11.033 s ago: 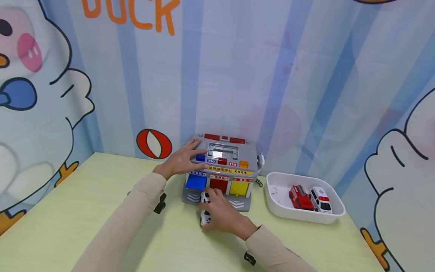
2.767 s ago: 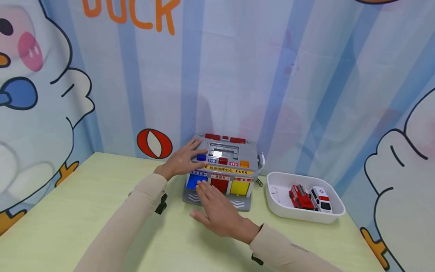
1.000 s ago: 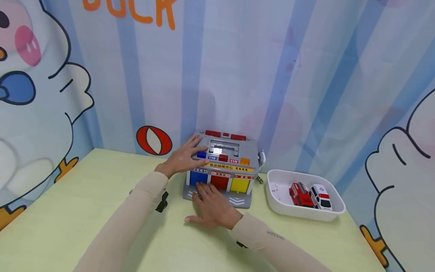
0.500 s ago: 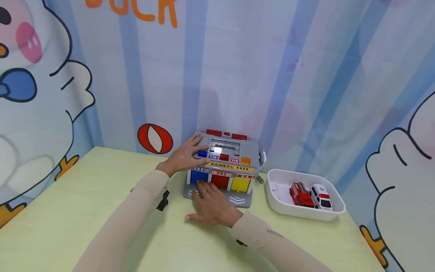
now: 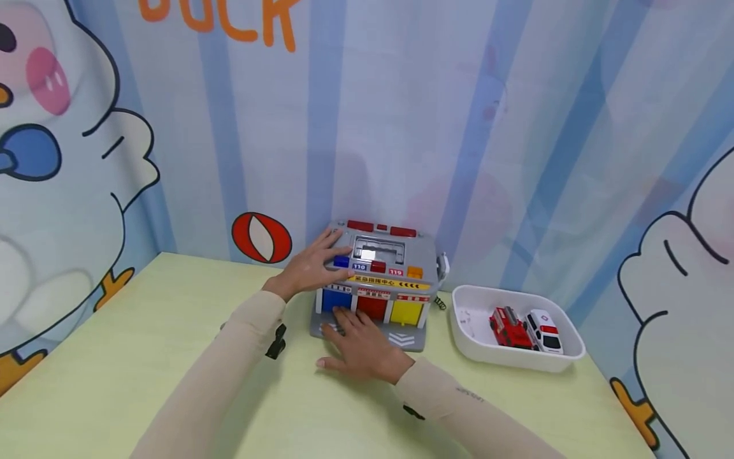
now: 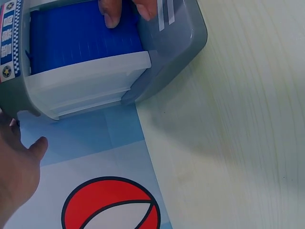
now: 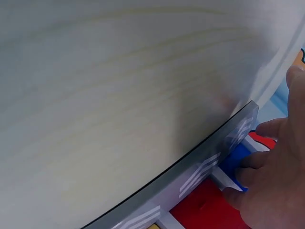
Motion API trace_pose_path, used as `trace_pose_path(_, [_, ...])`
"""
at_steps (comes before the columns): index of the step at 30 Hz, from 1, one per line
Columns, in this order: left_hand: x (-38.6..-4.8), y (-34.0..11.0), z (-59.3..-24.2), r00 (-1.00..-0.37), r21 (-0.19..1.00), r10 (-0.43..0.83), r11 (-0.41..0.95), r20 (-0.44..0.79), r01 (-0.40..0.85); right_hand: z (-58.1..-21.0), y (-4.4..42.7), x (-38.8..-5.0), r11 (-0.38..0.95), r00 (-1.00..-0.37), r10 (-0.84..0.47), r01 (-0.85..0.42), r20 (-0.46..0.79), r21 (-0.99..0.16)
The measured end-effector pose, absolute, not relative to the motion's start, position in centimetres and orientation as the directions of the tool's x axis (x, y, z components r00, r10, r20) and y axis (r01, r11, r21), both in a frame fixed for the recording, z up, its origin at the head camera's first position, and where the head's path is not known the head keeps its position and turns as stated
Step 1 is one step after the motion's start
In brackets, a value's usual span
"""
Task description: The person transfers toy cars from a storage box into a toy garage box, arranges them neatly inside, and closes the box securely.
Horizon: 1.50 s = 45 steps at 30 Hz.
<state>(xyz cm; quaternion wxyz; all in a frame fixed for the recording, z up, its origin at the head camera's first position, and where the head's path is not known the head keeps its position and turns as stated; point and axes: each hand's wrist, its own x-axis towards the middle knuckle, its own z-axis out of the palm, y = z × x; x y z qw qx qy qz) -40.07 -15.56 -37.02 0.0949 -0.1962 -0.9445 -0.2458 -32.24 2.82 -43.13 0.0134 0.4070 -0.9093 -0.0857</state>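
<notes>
A grey toy garage [image 5: 395,261] stands against the cloth, with a blue door [image 6: 86,38], a red door [image 5: 371,307] and a yellow door [image 5: 406,312], all down. My left hand [image 5: 306,268] rests on the left side of its roof, fingers spread. My right hand [image 5: 364,347] lies low over the front ramp, fingers extended. Its fingertips touch the bottom of the blue door, as the left wrist view shows. Neither hand grips anything. What lies behind the doors is hidden.
To the right of the garage, a white plastic bin [image 5: 482,354] holds a red toy fire truck [image 5: 509,328] and a white toy ambulance [image 5: 545,331]. A small white handset [image 5: 443,266] hangs on the garage's right side. A printed cloth [image 5: 390,127] rises behind the pale table [image 5: 143,357].
Earlier my right hand held a white toy car before the raised blue door; the car is now out of sight. The blue door has come down. My left hand has stayed on the roof.
</notes>
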Motion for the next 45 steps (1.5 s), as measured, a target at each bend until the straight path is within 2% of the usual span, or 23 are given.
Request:
trace_pose_path(13, [-40.1,-15.5,-37.0,-0.907,0.435,0.323,0.799,0.271,0.415,-42.8,3.9,-32.2,0.668,-0.664,-0.744,-0.743,-0.076,-0.038])
trace_pose_path(23, [-39.9,-15.4,-36.8,-0.905,0.432,0.326,0.799,0.274,0.419,-40.5,6.1,-30.7,0.637,-0.647,-0.762,-0.743,-0.019,-0.205])
trace_pose_path(29, [-39.9,-15.3,-36.8,-0.910,0.434,0.313,0.804,0.273,0.407,-38.7,8.0,-29.7,0.634,-0.678,-0.735,-0.695,0.017,-0.338])
trace_pose_path(35, [-40.2,-15.4,-36.9,-0.913,0.433,0.317,0.807,0.258,0.403,-36.5,9.9,-28.9,0.617,-0.701,-0.708,-0.673,0.086,-0.409])
trace_pose_path(45, [-40.2,-15.4,-36.8,-0.910,0.447,0.324,0.795,0.257,0.409,-34.3,13.2,-31.0,0.651,-0.783,-0.564,-0.617,0.263,-0.442])
